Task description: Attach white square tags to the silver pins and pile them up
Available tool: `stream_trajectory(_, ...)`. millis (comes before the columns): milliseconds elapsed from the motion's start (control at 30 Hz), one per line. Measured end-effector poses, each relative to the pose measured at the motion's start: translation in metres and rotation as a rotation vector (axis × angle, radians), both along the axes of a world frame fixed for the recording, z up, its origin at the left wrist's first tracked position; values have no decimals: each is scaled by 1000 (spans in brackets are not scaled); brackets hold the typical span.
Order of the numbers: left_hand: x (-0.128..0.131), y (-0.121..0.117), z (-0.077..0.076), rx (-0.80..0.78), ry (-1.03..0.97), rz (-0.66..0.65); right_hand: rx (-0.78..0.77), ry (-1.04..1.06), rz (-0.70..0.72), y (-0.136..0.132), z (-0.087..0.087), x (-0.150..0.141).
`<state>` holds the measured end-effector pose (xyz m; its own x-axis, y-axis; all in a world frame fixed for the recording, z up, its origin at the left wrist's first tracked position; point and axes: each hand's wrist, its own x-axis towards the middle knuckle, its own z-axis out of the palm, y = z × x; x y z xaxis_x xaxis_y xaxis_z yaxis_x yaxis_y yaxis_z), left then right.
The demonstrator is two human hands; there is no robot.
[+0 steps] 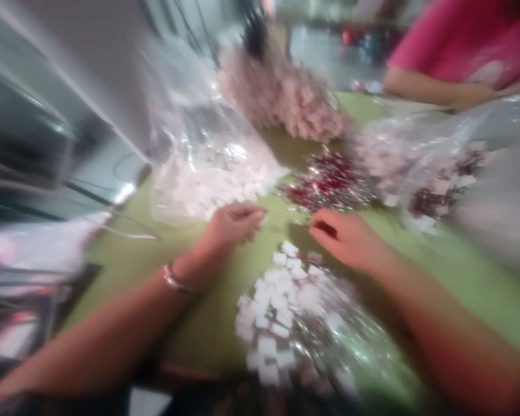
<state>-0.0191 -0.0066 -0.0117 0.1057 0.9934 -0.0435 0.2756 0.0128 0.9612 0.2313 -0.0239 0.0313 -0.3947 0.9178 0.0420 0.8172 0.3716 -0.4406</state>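
Note:
My left hand is closed in a pinch over the green table, beside a clear plastic bag full of small white pieces. Whatever its fingertips hold is too blurred to make out. To the right, my right hand is curled with thumb and fingers together, just in front of a pile of shiny red and silver pieces. Blur hides anything between those fingers. Below and between both hands lies a heap of small white square cards, partly spilling from another clear bag.
Pink fluffy bundles stand at the back of the green table. On the right, a large clear bag holds white and dark red pieces. Across the table is another person in a pink shirt, forearm resting near that bag.

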Motion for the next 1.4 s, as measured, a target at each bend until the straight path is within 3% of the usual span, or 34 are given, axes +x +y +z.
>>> stream_trajectory(67,4,-4,-5,-198,-182,-14,-49,95,6,-6,1,-8)
stream_trajectory(133,6,-6,-8,-265,-275,-40,-77,157,19,-10,-1,-15)
stream_trajectory(367,8,-9,-3,-222,-268,-188,-66,173,57,-13,-8,-20)
stream_trajectory(533,12,-11,-1,-234,-242,-197,14,151,64,-13,-9,-18)
stream_trajectory(733,14,-14,4,-239,-317,-147,-17,176,49,-14,-9,-20)
stream_trajectory(967,9,-9,1,-293,-314,-98,53,184,114,-19,-8,-23)
stream_trajectory(1267,15,-16,6,-419,-451,-188,177,99,98,-18,-14,-25)
stream_trajectory(1400,17,-14,5,-373,-396,-196,229,27,70,-18,-17,-23)
